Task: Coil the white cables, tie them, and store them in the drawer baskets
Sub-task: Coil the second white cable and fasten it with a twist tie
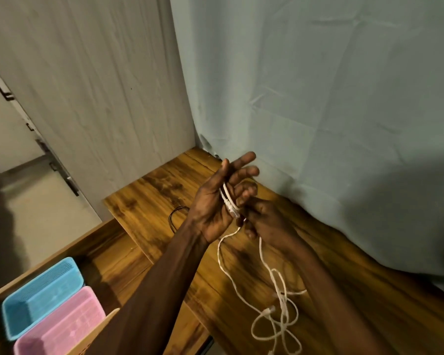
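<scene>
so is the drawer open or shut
Open: the drawer is pulled out from under the wooden top, showing the blue basket and pink basket side by side inside.

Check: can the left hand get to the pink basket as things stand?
Probably not freely: the left hand has white cable wound on it. The pink basket lies open in the drawer, nothing covering it.
</scene>
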